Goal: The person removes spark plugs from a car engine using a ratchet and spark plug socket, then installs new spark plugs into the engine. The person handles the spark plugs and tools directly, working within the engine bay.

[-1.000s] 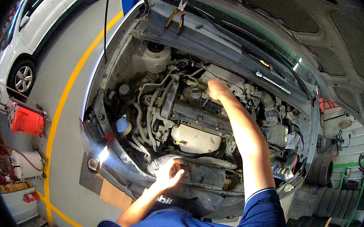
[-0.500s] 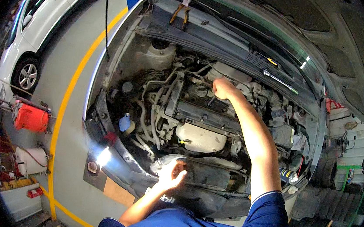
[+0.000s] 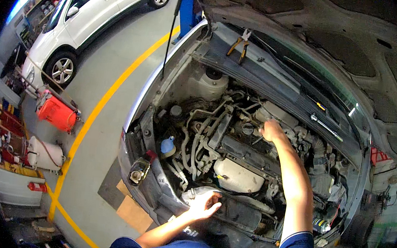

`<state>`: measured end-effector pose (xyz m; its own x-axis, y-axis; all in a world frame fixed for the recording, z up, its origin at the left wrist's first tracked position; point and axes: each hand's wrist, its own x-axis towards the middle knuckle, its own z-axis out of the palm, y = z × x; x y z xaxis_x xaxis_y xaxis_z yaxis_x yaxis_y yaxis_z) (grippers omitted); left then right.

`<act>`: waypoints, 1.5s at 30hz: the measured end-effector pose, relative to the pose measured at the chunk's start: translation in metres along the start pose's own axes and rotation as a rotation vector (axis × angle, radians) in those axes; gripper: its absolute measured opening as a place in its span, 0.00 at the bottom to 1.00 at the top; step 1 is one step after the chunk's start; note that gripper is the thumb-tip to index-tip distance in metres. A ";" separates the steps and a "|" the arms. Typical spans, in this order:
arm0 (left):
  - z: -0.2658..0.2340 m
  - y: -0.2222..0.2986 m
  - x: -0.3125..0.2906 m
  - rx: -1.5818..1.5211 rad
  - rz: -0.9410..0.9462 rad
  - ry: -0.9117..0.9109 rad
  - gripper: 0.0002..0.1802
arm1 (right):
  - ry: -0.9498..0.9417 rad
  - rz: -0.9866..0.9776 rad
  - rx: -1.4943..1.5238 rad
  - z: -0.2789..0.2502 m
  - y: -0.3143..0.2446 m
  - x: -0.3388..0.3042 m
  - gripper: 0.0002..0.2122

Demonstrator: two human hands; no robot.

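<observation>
Head view: tool (image 3: 257, 140) stood tilted just right of the cap (image 3: 247, 129)
Right hand (image 3: 271, 130): gripped its upper end
Left hand (image 3: 204, 207): was well in front of the cap, thumb apart from curled fingers
Tool's handling: seemed stiff, light, slippery if oily, best held up top

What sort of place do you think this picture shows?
Most likely a car repair workshop: a grimy, dark metal engine lies exposed, metal pliers with orange and black handles rest near it, and a white car stands nearby.
</observation>
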<state>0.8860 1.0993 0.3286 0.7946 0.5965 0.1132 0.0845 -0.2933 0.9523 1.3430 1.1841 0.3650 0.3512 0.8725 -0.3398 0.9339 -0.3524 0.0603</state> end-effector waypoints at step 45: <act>0.003 -0.004 -0.002 -0.058 -0.035 -0.004 0.19 | -0.011 0.040 0.053 0.009 -0.009 0.004 0.07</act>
<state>0.8861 1.0976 0.3235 0.7945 0.6023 0.0781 0.0775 -0.2281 0.9705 1.3353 1.1875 0.3543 0.3875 0.8536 -0.3482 0.9140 -0.4049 0.0248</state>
